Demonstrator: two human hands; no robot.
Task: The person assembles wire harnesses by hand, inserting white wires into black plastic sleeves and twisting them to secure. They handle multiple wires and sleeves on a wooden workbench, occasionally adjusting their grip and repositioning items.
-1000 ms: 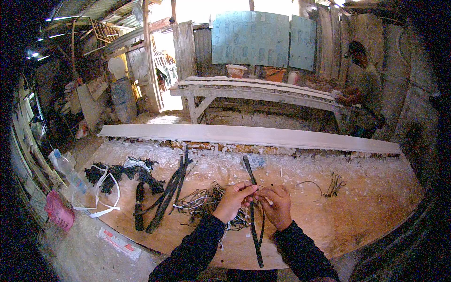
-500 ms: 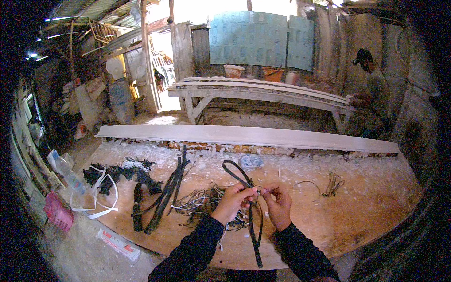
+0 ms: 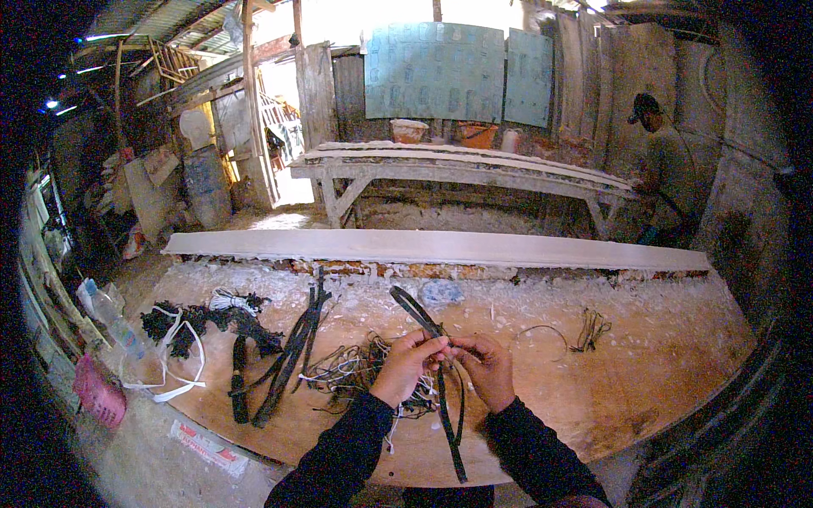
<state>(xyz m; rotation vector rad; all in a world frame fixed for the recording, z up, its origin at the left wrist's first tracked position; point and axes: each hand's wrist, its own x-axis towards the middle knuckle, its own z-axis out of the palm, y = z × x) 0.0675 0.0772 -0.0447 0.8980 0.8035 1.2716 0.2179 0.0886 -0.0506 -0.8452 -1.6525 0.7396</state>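
Note:
A long black rubber strip (image 3: pixel 413 306) is bent into a loop in front of me, its ends hanging down toward the near table edge. My left hand (image 3: pixel 410 366) pinches the strip where its lengths cross. Right beside it, my right hand (image 3: pixel 484 368) is closed with its fingertips at the same crossing. What those right fingertips hold is too small to make out. Below and left of my hands lies a tangle of dark and white cords (image 3: pixel 345 372). More black strips (image 3: pixel 292 360) rest on the wooden table (image 3: pixel 542 406), with a black rolled piece (image 3: pixel 240 381) beside them.
A long white plaster moulding (image 3: pixel 440 247) runs along the table's far edge. White straps (image 3: pixel 190 372) and black stringy scraps (image 3: pixel 203 326) lie at left; a small wire bundle (image 3: pixel 590 328) at right. A person (image 3: pixel 669 165) stands by the far white bench (image 3: pixel 474 178).
My hands have drawn closer together at the crossing of the strip. The right fingers have closed in toward the left. The whole view has shifted slightly.

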